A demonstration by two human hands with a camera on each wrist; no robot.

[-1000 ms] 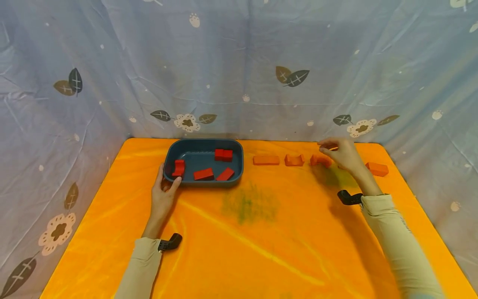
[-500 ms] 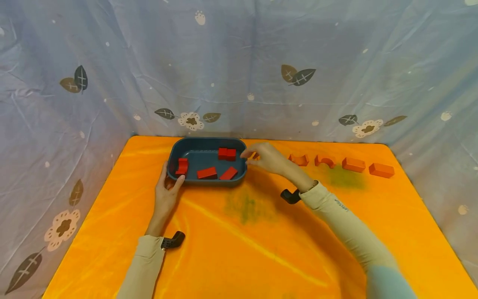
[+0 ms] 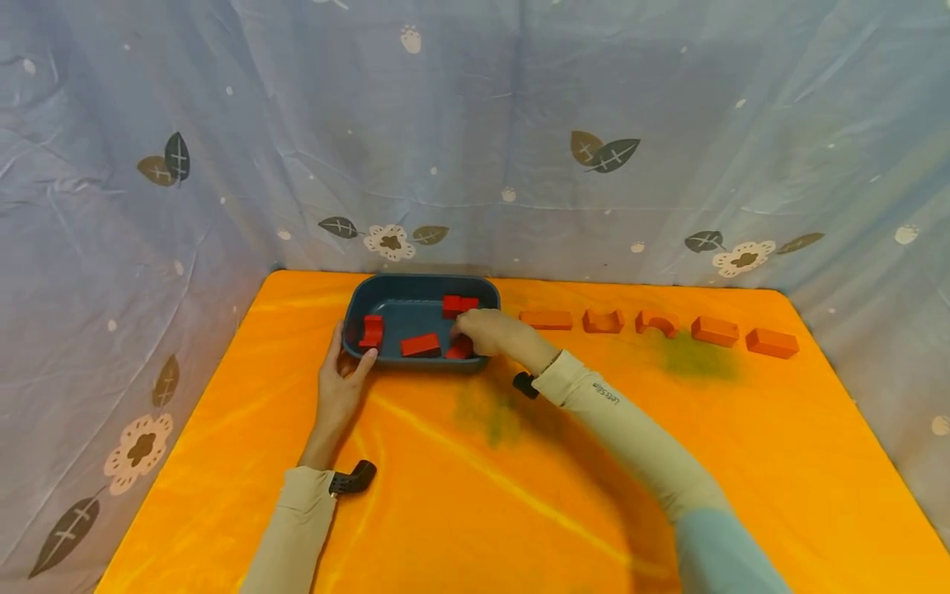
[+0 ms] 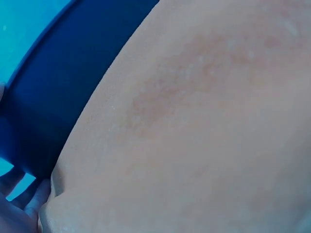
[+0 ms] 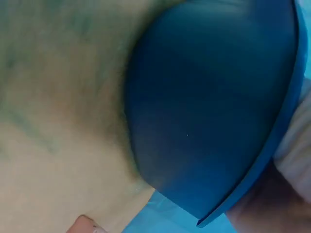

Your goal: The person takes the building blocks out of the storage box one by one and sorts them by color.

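Note:
My left hand [image 3: 341, 396] grips the near left corner of a dark blue tray [image 3: 393, 363], thumb on the front rim and fingers along its side. In the left wrist view, that hand lies against the blue tray wall [image 4: 58, 92]. My right hand [image 3: 490, 332] reaches over the tray's right rim, its fingers bent down on a red block [image 3: 459, 350] that they partly cover. The right wrist view shows the tray's outer wall [image 5: 209, 116]; the fingertips are hidden. Also inside are a curved red block [image 3: 373, 332], a red oblong block [image 3: 420, 345] and red blocks [image 3: 453, 306] at the back.
A row of orange blocks runs right of the tray: a flat one [image 3: 545, 319], a hollowed one [image 3: 604, 322], an arch [image 3: 657, 323] and oblong ones [image 3: 715, 331]. A patterned curtain [image 3: 475, 165] hangs behind the yellow-orange table cover [image 3: 475, 511].
My right hand has left the orange row, where an oblong block now shows, and moved left into the tray onto a red block. The left hand keeps its hold on the tray.

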